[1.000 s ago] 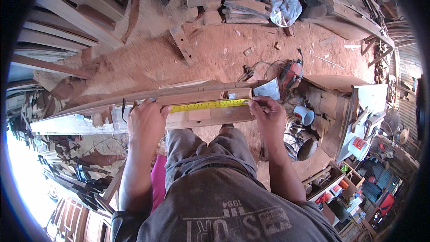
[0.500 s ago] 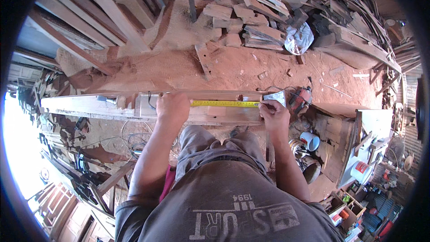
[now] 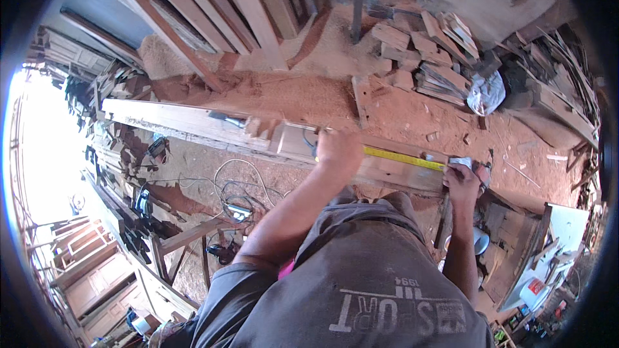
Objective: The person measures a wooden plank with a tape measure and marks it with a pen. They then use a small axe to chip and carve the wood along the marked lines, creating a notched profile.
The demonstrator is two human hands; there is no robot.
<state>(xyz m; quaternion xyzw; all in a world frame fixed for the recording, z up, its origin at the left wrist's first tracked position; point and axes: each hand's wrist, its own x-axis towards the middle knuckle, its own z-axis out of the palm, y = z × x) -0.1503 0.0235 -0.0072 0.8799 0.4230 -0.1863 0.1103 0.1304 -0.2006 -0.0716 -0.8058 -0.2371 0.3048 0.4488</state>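
Note:
A long wooden plank (image 3: 193, 124) lies across a sawdust-covered workbench. A yellow measuring tape (image 3: 403, 158) is stretched along its right part. My left hand (image 3: 338, 153) presses down on the tape's left end on the plank. My right hand (image 3: 465, 179) holds the tape's right end at the plank's right end, fingers closed around it together with something small and pale that I cannot make out.
Offcut wood blocks (image 3: 419, 45) and a crumpled plastic bag (image 3: 485, 92) lie on the bench behind. Long boards (image 3: 238, 0) lean at the back. Cables and a power tool (image 3: 235, 209) lie on the floor at left. A white panel (image 3: 561, 232) stands at right.
My head has turned, so the plank and bench have shifted right and down in view. Both hands stay on the tape, the left one slightly further along the plank.

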